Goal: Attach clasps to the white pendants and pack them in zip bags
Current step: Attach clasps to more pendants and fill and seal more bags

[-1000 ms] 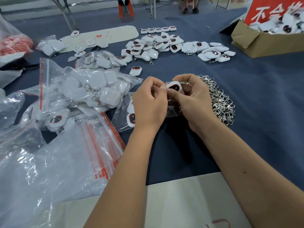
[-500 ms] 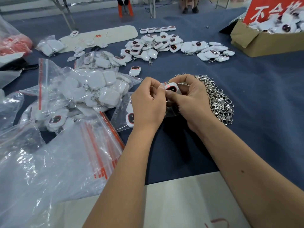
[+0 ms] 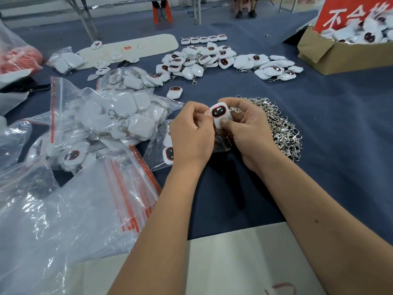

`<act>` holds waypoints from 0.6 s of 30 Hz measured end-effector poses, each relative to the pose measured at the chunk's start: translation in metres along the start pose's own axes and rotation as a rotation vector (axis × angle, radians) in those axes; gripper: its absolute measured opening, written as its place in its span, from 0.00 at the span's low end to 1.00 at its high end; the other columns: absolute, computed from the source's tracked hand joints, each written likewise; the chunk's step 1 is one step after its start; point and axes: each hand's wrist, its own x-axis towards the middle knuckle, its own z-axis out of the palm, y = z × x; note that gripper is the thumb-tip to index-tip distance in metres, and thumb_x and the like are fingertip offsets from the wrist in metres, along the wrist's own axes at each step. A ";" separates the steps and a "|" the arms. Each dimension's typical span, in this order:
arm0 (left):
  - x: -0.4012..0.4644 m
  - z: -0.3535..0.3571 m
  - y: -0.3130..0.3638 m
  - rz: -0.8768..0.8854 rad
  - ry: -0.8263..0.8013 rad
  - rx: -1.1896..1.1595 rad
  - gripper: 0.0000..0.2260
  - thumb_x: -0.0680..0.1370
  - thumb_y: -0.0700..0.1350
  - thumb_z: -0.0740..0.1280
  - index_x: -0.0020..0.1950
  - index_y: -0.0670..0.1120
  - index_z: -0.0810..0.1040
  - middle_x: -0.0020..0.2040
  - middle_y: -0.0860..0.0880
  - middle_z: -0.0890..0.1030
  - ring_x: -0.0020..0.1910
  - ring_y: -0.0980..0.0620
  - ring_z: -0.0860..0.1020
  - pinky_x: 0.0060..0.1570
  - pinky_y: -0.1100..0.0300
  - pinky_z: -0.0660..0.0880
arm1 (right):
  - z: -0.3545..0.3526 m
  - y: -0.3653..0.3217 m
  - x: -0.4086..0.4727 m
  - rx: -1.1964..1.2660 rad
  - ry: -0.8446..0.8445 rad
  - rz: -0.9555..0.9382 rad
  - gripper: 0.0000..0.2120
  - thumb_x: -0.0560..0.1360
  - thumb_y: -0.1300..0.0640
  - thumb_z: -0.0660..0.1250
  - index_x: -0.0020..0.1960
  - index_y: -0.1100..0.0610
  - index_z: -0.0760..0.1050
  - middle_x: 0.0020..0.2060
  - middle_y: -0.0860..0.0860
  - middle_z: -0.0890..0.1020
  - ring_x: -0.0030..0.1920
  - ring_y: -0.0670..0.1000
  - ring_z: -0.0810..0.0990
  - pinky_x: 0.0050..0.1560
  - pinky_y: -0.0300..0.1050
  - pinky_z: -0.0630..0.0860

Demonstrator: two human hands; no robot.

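A white pendant (image 3: 220, 115) with a dark red-rimmed face is held upright between both hands above the blue table. My right hand (image 3: 246, 133) grips it, thumb on its lower edge. My left hand (image 3: 192, 133) pinches at its left side with curled fingers; whether a clasp is in them is hidden. A heap of silver clasps (image 3: 282, 128) lies just behind and right of my right hand. A small zip bag (image 3: 164, 143) with pendants inside lies under my left hand.
Filled zip bags (image 3: 119, 116) and a stack of empty red-striped zip bags (image 3: 89, 201) lie at left. Loose pendants (image 3: 202, 60) are spread across the far middle. A cardboard box (image 3: 344, 54) of pendants stands far right. A white board (image 3: 244, 262) lies at the near edge.
The pendant has turned more upright, so its dark face shows fully. Both hands stay together in nearly the same spot.
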 end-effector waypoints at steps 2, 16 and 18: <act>0.000 0.000 -0.001 0.014 0.002 0.017 0.04 0.78 0.41 0.65 0.46 0.47 0.80 0.40 0.49 0.83 0.41 0.43 0.82 0.43 0.39 0.81 | 0.000 0.001 0.000 -0.012 0.015 -0.017 0.17 0.78 0.75 0.65 0.60 0.59 0.79 0.44 0.57 0.88 0.40 0.53 0.87 0.41 0.50 0.85; -0.001 -0.001 -0.006 0.147 0.082 0.418 0.09 0.76 0.49 0.71 0.45 0.45 0.75 0.37 0.50 0.79 0.39 0.47 0.78 0.44 0.49 0.75 | 0.005 0.004 0.004 0.141 0.230 -0.143 0.07 0.81 0.65 0.68 0.58 0.62 0.73 0.47 0.63 0.85 0.44 0.58 0.88 0.45 0.45 0.84; -0.002 -0.001 -0.005 0.141 0.063 0.469 0.09 0.75 0.48 0.71 0.46 0.45 0.75 0.39 0.49 0.80 0.41 0.46 0.78 0.46 0.47 0.75 | 0.003 0.005 0.004 0.062 0.243 -0.151 0.06 0.81 0.65 0.69 0.57 0.63 0.76 0.45 0.60 0.85 0.38 0.54 0.87 0.39 0.43 0.82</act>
